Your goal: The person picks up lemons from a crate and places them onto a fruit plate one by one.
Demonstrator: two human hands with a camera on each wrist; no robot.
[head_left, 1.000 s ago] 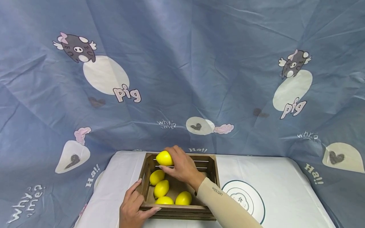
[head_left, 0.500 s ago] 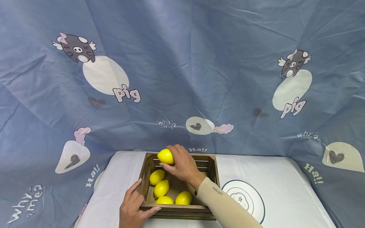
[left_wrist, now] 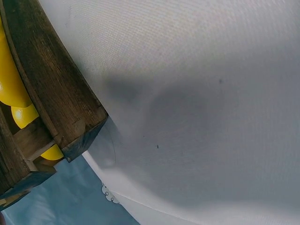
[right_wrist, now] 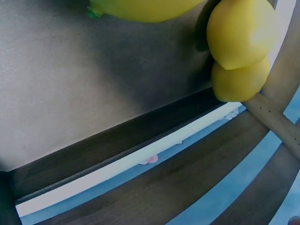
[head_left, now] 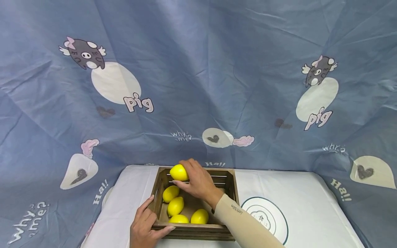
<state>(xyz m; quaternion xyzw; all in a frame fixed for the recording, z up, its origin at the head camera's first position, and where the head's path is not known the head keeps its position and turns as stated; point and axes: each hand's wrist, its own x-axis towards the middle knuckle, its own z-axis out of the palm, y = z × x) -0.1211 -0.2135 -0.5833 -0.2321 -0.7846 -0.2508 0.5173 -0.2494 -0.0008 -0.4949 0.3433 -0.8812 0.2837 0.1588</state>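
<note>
In the head view my right hand (head_left: 200,182) grips a yellow lemon (head_left: 179,172) between thumb and fingers, over the back left of a brown slatted wooden crate (head_left: 198,233). Several more lemons lie on the crate's floor, among them a left one (head_left: 171,194), a middle one (head_left: 175,206) and one near the front wall (head_left: 200,216). My left hand (head_left: 144,224) rests on the front left corner, thumb along the front rim and index finger along the left side. Two lemons overlap in the right wrist view, a nearer one (right_wrist: 241,33) and one behind it (right_wrist: 240,83).
A white plate (head_left: 277,215) with a dark rim and printed design lies right of the crate, partly hidden by the right sleeve (head_left: 240,220). White cloth (head_left: 301,196) covers the table. A blue patterned curtain (head_left: 192,69) hangs behind and at both sides.
My right hand and its lemon rose very slightly, then came back down a little. The left hand, the crate and the lemons lying in it have stayed put.
</note>
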